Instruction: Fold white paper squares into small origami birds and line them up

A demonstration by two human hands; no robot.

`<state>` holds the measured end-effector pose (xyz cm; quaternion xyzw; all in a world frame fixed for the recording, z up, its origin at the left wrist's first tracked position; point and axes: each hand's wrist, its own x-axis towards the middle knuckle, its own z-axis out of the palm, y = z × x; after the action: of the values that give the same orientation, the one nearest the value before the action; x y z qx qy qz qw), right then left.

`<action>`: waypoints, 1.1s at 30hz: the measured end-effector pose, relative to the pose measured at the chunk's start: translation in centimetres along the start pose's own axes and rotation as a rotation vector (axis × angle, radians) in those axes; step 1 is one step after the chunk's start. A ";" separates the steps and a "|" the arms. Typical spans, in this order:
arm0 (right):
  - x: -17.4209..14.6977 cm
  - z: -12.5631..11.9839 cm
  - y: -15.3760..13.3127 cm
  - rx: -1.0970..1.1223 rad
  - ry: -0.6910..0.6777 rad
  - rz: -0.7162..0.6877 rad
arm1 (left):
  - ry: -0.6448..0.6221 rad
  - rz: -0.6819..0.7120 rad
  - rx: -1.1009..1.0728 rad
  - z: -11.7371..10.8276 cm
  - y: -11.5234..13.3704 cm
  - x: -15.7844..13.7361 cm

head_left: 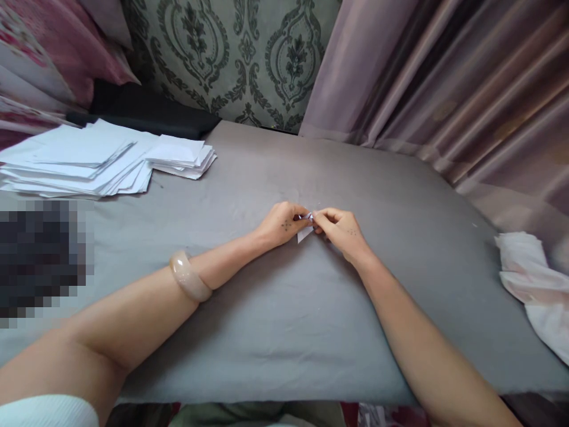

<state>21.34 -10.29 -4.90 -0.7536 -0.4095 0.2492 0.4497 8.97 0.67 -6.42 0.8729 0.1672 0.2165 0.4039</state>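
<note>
A small piece of folded white paper (304,233) is held between my two hands above the middle of the grey-covered table (249,332). My left hand (284,224) pinches its upper left part between thumb and fingers. From the other side, my right hand (341,231) grips the paper's right end with closed fingertips. One pointed corner hangs below the fingers; the rest of its shape is mostly hidden by my hands. On my left forearm sits a pale bangle (190,277).
A stack of white paper sheets (75,157) lies at the back left, with a pile of smaller sheets (180,155) against it. Black cloth (151,110) lies behind them. White fabric (524,261) rests at the right edge, and a mauve curtain (400,71) hangs behind.
</note>
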 end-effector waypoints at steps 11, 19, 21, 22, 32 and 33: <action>-0.4 -0.5 -1.1 0.057 -0.043 0.142 | 0.016 -0.059 -0.128 0.0 -0.1 -0.1; 0.0 -0.9 -0.7 0.119 -0.082 0.236 | 0.019 -0.067 -0.138 0.0 0.1 -0.2; 0.1 -1.0 -0.5 0.115 -0.090 0.250 | 0.021 -0.065 -0.144 0.1 -0.1 -0.2; 0.1 -1.0 -0.5 0.115 -0.097 0.252 | 0.021 -0.061 -0.146 0.1 -0.1 -0.3; 0.6 -1.1 -0.3 0.110 -0.137 0.269 | 0.030 -0.048 -0.093 0.2 -0.2 -0.2; 0.6 -1.1 -0.2 0.104 -0.136 0.267 | 0.031 -0.054 -0.089 0.2 -0.2 -0.2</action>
<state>22.37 -10.24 -4.18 -0.7586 -0.3216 0.3780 0.4223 8.87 0.57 -6.75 0.8457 0.1873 0.2261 0.4456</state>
